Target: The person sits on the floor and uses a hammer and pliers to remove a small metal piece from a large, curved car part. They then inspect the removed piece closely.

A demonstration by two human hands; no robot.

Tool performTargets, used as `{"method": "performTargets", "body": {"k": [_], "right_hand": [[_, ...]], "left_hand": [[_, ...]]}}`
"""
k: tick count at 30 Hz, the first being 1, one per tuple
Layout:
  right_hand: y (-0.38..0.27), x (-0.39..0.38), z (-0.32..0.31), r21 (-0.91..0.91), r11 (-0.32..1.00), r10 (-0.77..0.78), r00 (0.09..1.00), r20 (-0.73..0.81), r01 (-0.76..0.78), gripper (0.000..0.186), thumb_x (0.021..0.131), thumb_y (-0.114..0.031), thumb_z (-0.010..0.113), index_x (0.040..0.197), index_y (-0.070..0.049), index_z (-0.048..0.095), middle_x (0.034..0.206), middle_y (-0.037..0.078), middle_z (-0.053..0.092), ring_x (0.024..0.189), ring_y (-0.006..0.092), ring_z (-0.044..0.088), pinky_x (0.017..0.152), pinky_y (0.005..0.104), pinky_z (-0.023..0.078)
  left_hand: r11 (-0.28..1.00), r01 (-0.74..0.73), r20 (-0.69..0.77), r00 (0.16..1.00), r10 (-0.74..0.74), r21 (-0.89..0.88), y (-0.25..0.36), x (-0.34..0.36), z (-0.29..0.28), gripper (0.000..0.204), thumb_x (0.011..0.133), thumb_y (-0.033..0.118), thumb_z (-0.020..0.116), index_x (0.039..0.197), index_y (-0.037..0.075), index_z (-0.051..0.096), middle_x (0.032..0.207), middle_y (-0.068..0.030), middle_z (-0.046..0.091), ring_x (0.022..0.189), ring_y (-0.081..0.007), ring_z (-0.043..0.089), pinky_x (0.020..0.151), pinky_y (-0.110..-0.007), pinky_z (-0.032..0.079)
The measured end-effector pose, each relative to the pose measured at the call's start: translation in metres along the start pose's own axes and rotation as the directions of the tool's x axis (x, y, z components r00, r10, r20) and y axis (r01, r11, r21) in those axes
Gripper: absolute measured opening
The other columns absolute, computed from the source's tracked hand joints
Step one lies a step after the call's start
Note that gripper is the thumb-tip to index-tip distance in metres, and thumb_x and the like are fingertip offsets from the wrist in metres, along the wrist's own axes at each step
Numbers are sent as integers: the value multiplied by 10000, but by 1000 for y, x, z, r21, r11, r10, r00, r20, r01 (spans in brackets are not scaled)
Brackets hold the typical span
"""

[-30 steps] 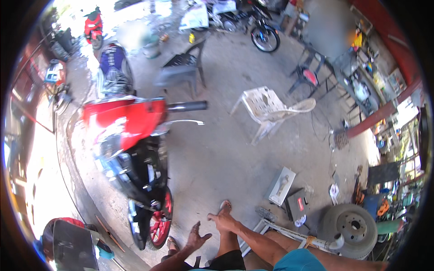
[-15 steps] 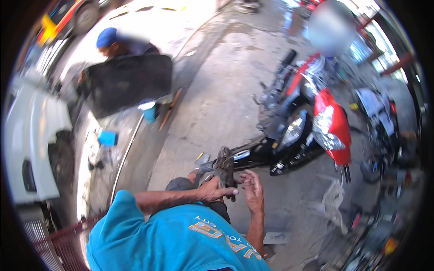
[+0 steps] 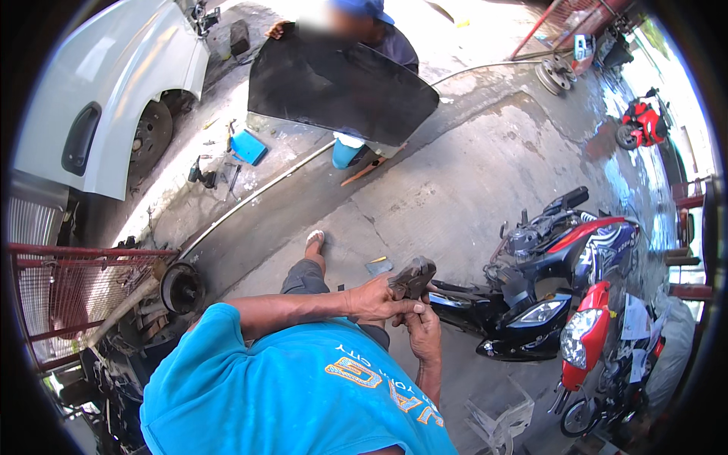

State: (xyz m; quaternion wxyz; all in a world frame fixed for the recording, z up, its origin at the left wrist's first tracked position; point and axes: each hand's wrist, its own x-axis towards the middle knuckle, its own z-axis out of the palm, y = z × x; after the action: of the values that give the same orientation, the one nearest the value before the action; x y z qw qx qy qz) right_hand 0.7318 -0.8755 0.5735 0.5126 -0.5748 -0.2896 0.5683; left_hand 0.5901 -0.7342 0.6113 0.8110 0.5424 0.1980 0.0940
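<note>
In front of my shirt, my left hand (image 3: 371, 298) is wrapped round a dark, grimy metal part (image 3: 413, 277) that looks like a brake caliper. The part's upper end sticks out beyond my fingers. My right hand (image 3: 425, 331) is closed against its lower side, with the two thumbs close together. What lies between the right fingertips is mostly hidden. Just past the part is a black motorcycle fairing (image 3: 523, 326) with a headlight.
A partly stripped motorcycle (image 3: 561, 246) and a red-fronted one (image 3: 588, 326) stand at right. Ahead, a person holds a large dark panel (image 3: 341, 87). A blue box (image 3: 248, 146) and tools lie near a white car body (image 3: 121, 83). A wheel hub (image 3: 182, 288) is at left.
My right hand, open beside the caliper before, has closed in against it. The caliper has tilted in my left hand. My view has swung left, so the scene sits further right.
</note>
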Motion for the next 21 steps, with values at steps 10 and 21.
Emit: {"method": "performTargets", "body": {"k": [10,21], "right_hand": [[8,147,150,-110,990,69,984,-162,-88,251,950,-45,660,1167,69,609,893,89,707,763,124,664,714,268,533],[-13,296,345,-637,755,-33,961,-274,-156,324,787,-149,854,960,24,641,688,34,607,617,121,543,573,296,451]], "left_hand": [[969,230,174,954,-243,92,39,-83,-243,524,975,133,560,1475,39,438,880,-33,650,660,-143,640,598,-308,522],[798,-23,-191,975,-116,-603,41,-144,-438,861,793,48,576,1578,70,222,1316,-146,560,1244,-251,556,1063,-404,427]]}}
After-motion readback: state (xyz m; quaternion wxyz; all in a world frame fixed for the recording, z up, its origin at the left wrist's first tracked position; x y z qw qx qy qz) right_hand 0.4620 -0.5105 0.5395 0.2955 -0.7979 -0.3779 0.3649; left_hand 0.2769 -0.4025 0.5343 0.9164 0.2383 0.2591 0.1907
